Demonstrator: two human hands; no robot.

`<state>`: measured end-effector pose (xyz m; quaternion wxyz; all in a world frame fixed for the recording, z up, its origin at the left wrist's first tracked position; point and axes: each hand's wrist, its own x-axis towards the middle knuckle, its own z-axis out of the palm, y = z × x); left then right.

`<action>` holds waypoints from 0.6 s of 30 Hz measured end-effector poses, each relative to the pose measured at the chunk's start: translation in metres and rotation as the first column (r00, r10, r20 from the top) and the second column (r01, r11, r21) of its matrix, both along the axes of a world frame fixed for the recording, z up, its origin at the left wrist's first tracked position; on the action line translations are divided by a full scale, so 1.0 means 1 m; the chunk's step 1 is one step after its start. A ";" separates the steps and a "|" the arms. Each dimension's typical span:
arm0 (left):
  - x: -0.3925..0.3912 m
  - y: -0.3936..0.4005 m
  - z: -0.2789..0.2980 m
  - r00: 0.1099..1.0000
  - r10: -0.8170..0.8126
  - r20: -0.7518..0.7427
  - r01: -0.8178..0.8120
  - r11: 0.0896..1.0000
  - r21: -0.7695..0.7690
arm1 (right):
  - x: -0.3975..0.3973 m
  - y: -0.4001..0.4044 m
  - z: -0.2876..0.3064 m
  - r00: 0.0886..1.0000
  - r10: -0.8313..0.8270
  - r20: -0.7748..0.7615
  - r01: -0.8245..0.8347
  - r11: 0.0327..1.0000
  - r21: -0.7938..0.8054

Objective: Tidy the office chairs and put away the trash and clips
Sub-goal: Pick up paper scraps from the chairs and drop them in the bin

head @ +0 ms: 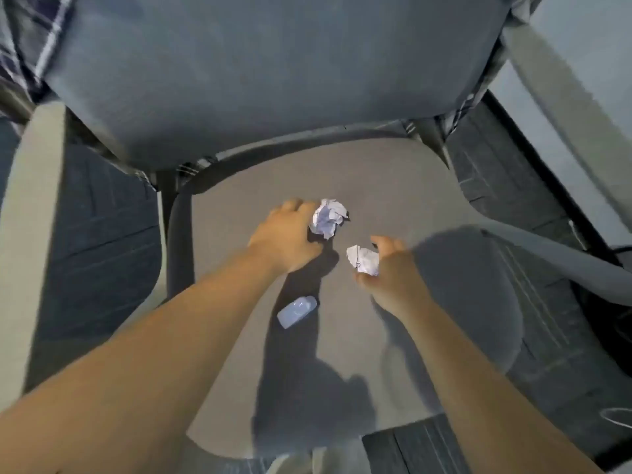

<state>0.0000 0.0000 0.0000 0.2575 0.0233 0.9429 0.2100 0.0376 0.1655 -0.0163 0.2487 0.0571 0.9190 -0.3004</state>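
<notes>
While two crumpled white paper balls are lying on the grey fabric seat [393, 186] of the office chair, both hands are closing on them at once. The larger crumpled white paper ball [327, 217] is sitting near the middle of the seat, and the left hand [286, 234] is curling its fingers against the ball's left side, touching it; whether the grip is fully clamped is hard to tell, since the fingertips are hidden under the hand. The smaller crumpled white paper ball [363, 260] is lying just to the right and nearer the person, and the right hand [388, 268] is cupping it between thumb and fingers, so that grip is looking clamped on the paper.

A small pale blue plastic piece [296, 311], possibly a clip, is resting on the seat below the left wrist, apart from both balls and untouched.

To do this step well, each hand is needing to wrap right round its ball before lifting, as loose paper is tending to spring open and slip. Squeezing lightly should be compacting the balls enough to carry both in one trip. The blue piece is worth watching: a forearm sweeping back could be knocking it off the seat edge onto the dark carpet floor [513, 186].

Behind the seat, the grey padded backrest [273, 63] is filling the upper view, and pale armrests [34, 217] are flanking the seat.
</notes>
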 end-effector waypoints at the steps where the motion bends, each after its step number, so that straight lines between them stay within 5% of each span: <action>1: -0.006 0.001 -0.007 0.999 -0.024 -0.021 0.024 1.000 0.000 | -0.005 -0.001 -0.007 1.000 0.018 0.009 -0.019 0.999 0.027; 6: -0.021 0.008 -0.032 0.995 -0.080 -0.054 0.080 0.997 -0.012 | -0.016 -0.006 -0.041 0.996 0.083 -0.035 -0.078 0.987 0.140; 13: -0.022 0.024 -0.047 0.963 -0.244 -0.116 0.224 0.961 -0.162 | -0.026 0.006 -0.038 0.984 -0.061 -0.166 0.069 0.997 0.043; 18: -0.016 0.026 -0.026 0.979 -0.129 -0.159 0.111 0.987 -0.115 | -0.023 0.011 -0.013 0.985 -0.068 -0.160 0.072 0.997 0.018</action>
